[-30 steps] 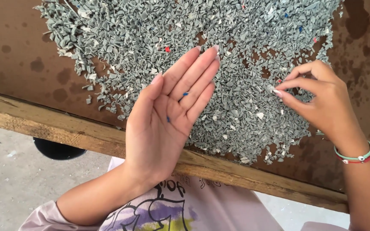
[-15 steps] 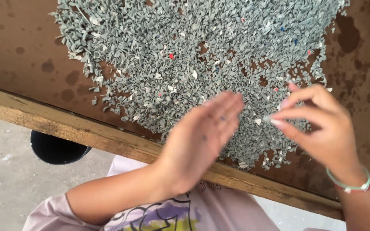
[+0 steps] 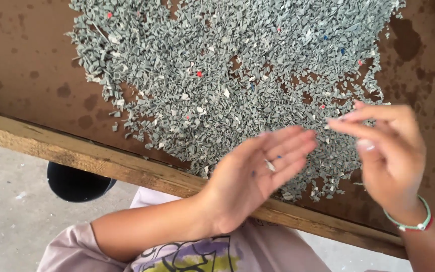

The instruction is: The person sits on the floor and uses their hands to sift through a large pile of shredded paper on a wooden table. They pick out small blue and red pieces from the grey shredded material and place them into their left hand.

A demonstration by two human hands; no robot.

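One brown table with one wooden front edge | one spread heap of grey plastic flakes, too many to count, a few red and blue | your left hand flat, palm up, one pale chip and two blue specks on it | your right hand just beside, fingertips pinched, contents unclear.

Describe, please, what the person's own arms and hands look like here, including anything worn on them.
Both hands are bare, without gloves. The left hand and its forearm carry nothing; a pale pink short sleeve shows near the elbow. The right hand has light-coloured nails, and its wrist wears thin bracelets: a mint-green band with a white one and a red one.
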